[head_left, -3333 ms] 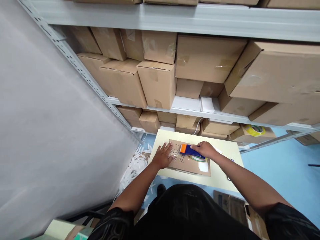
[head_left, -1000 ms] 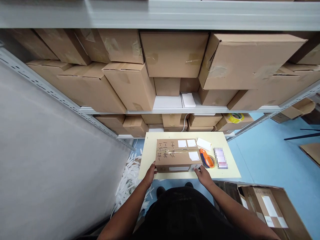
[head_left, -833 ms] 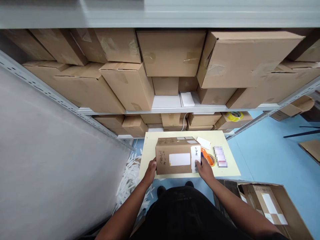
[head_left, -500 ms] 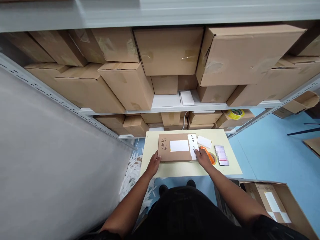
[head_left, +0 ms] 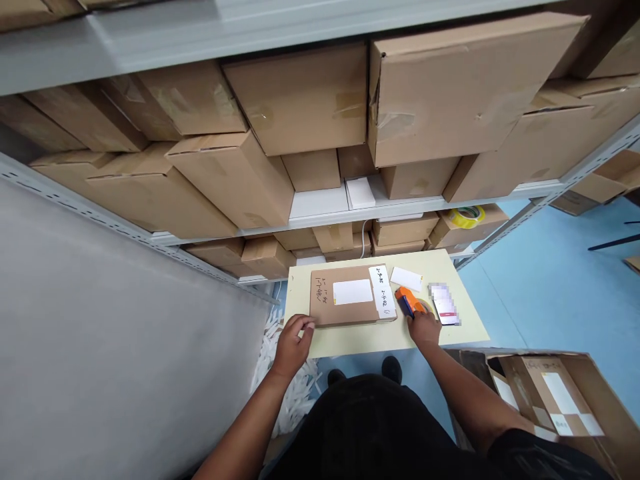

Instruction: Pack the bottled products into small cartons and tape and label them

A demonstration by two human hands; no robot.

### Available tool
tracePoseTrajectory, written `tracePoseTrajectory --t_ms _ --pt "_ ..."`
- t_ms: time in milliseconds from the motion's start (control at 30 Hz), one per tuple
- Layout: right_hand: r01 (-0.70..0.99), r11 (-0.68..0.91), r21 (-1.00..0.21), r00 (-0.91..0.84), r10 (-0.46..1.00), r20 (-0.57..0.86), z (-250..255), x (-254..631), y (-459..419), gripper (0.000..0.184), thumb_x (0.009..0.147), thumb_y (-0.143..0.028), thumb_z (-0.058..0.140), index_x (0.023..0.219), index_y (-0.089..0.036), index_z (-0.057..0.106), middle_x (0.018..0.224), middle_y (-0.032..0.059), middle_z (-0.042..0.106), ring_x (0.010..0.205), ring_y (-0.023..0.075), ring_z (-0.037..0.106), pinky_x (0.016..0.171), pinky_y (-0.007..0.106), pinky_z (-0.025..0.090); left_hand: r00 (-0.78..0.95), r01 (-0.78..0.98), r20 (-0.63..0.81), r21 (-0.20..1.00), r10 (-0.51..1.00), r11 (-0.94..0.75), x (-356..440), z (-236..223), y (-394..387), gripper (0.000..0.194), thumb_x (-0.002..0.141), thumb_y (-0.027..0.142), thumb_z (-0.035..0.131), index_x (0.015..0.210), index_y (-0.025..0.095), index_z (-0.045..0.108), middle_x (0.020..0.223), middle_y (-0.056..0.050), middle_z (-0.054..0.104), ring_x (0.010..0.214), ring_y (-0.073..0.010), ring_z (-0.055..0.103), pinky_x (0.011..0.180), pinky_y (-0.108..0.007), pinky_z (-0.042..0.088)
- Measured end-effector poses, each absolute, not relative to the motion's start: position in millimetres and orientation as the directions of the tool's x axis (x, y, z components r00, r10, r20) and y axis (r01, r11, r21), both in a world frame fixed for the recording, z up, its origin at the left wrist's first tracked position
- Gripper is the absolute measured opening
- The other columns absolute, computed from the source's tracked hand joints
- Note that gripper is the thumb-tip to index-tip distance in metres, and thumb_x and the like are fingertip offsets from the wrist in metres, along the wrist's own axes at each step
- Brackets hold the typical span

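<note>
A flat brown cardboard box (head_left: 350, 315) lies on the pale table (head_left: 345, 341), with a white label and handwriting on its upper face. My left hand (head_left: 294, 347) is at its near left corner, fingers curled in with thumb and forefinger close together; whatever is between them is too small to make out. To the right of the box, my right hand (head_left: 425, 329) has its fingers around the near end of an orange and blue tape dispenser (head_left: 407, 300). The dispenser's tape roll is partly hidden by that hand.
A white card (head_left: 406, 279) and a phone (head_left: 444, 305) lie near the dispenser. Behind stands a shelf rack (head_left: 325, 215) full of cardboard boxes, one bearing a yellow tape roll (head_left: 467, 217). An open carton (head_left: 595, 380) stands lower right. Paper strips (head_left: 290, 400) cover the floor at left.
The box was tipped over toward the back, so another face is up, and now lies flat. My right hand has left it for the tape dispenser; my left stays at its corner.
</note>
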State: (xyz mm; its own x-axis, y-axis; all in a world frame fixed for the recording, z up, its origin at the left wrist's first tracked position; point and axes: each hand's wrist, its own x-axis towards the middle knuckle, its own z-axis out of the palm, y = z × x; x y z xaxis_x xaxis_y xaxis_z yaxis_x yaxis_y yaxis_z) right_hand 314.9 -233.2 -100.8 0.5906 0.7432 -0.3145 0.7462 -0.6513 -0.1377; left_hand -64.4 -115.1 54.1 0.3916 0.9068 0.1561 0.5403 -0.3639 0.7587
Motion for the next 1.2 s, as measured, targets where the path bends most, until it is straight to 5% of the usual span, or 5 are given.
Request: tracePoseTrajectory --t_ms 300,433,600,800,1200 --pt "0.606 -0.311 -0.732 0.493 0.869 0.039 -30 292 -313 0.047 0.098 -0.062 0.054 0.109 -0.02 0.072 0.11 0.0144 0.071 0.106 0.0312 0.066 0.091 0.042 0.055 0.732 0.353 -0.003 0.857 0.682 -0.375 51 90 -90 0.037 0.097 0.041 0.059 0.127 0.022 0.07 0.118 -0.009 0.069 0.105 -0.0212 0.068 0.092 -0.033 0.055" --pt "0.549 -0.234 -0.802 0.455 0.889 0.052 20 257 -339 0.037 0.098 -0.056 0.059 0.107 -0.022 0.072 0.108 0.0114 0.071 0.108 0.0291 0.065 0.097 0.041 0.053 0.862 0.25 -0.042 0.901 0.504 -0.354 93 96 -87 0.042 0.095 0.046 0.062 0.127 0.02 0.071 0.126 -0.011 0.069 0.105 -0.0224 0.068 0.091 -0.034 0.054" --pt "0.337 -0.307 -0.89 0.484 0.867 -0.117 47 225 -360 0.042 0.096 -0.06 0.059 0.103 -0.022 0.074 0.104 0.0107 0.071 0.101 0.0286 0.066 0.091 0.039 0.054 0.935 0.205 -0.138 0.962 0.327 -0.181 106 86 -105 0.037 0.092 0.053 0.063 0.094 0.018 0.076 0.09 -0.006 0.074 0.084 -0.0199 0.067 0.075 -0.03 0.051" --pt "0.043 -0.436 -0.899 0.554 0.759 -0.342 20 221 -373 0.055 0.087 -0.074 0.058 0.083 -0.02 0.069 0.078 0.0053 0.068 0.076 0.0241 0.062 0.068 0.031 0.049 0.879 0.382 -0.379 0.923 0.287 0.049 120 62 -139 0.043 0.085 0.059 0.065 0.084 0.016 0.071 0.062 0.001 0.061 0.058 -0.0142 0.056 0.06 -0.027 0.045" --pt "0.281 -0.434 -0.856 0.503 0.826 -0.254 -4 320 -364 0.054 0.087 -0.07 0.06 0.063 -0.022 0.061 0.058 0.0022 0.061 0.059 0.0181 0.054 0.056 0.028 0.032 0.644 0.566 -0.513 0.819 0.568 0.097 173 42 -179 0.041 0.084 0.061 0.061 0.074 0.021 0.059 0.057 0.004 0.056 0.053 -0.0139 0.054 0.054 -0.026 0.042"
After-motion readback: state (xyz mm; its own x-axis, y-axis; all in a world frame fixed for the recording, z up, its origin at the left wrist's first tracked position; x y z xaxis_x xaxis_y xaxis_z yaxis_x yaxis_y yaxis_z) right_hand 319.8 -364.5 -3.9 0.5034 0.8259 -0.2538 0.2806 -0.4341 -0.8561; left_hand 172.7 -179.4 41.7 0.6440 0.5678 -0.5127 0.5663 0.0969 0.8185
